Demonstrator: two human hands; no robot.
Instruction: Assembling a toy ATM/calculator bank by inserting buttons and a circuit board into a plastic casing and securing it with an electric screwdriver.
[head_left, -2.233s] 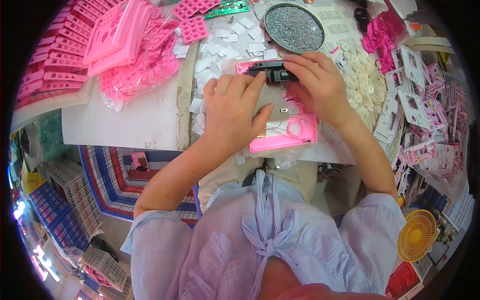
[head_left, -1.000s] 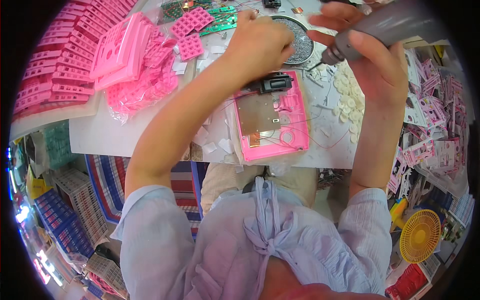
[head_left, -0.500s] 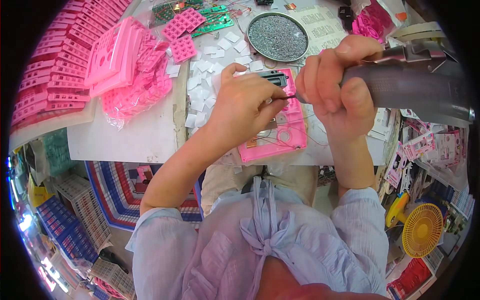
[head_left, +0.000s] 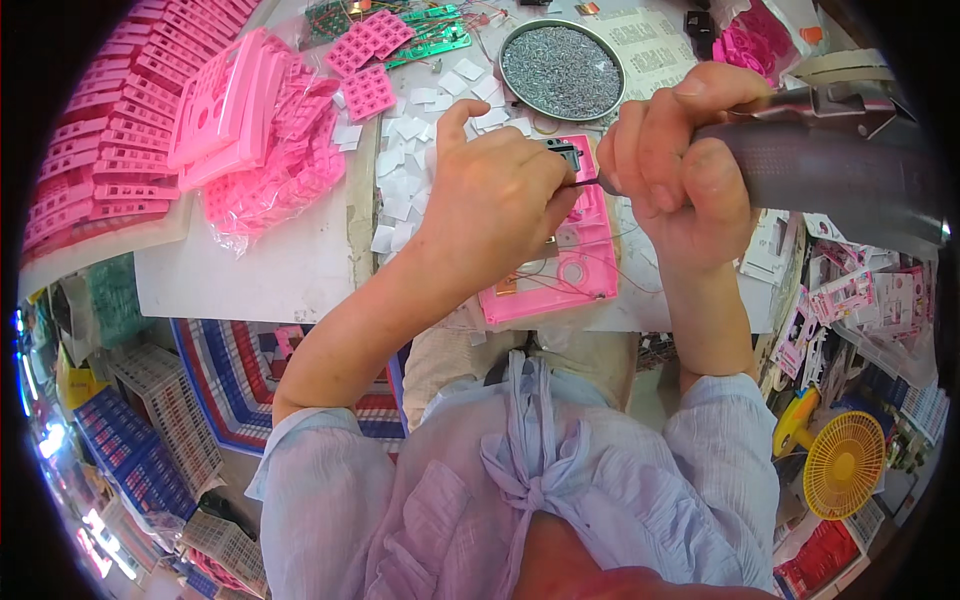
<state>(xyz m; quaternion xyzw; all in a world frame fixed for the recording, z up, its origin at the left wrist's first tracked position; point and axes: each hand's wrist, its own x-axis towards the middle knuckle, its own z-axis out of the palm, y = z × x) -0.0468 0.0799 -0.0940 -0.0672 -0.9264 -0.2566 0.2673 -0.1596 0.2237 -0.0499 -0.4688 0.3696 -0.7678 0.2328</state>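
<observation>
The right hand (head_left: pixel 690 170) is closed firmly around a dark grey, barrel-shaped power screwdriver (head_left: pixel 835 165), its thin dark bit (head_left: pixel 588 183) pointing left. The left hand (head_left: pixel 500 195) has thumb and forefinger pinched at the bit's tip, the other fingers loosely bent; whether a small piece sits between those fingertips cannot be told. Under this hand, a pink rectangular plastic casing (head_left: pixel 550 308) lies on the white worktable (head_left: pixel 240 290), partly covered, with a black plastic part (head_left: pixel 567 153) in its far end.

Just beyond the casing, a round, shallow, metal-rimmed dish (head_left: pixel 502 75) holds a heap of tiny grey metal pieces (head_left: pixel 561 68). To the left, a clear plastic bag (head_left: pixel 232 240) contains pink plastic parts (head_left: pixel 270 170). Below the table edge, a blue, white and red striped container (head_left: pixel 235 405) has a pink piece (head_left: pixel 289 340) inside. At far right, a clear plastic container (head_left: pixel 915 365) holds pink-and-white printed pieces (head_left: pixel 850 295).
</observation>
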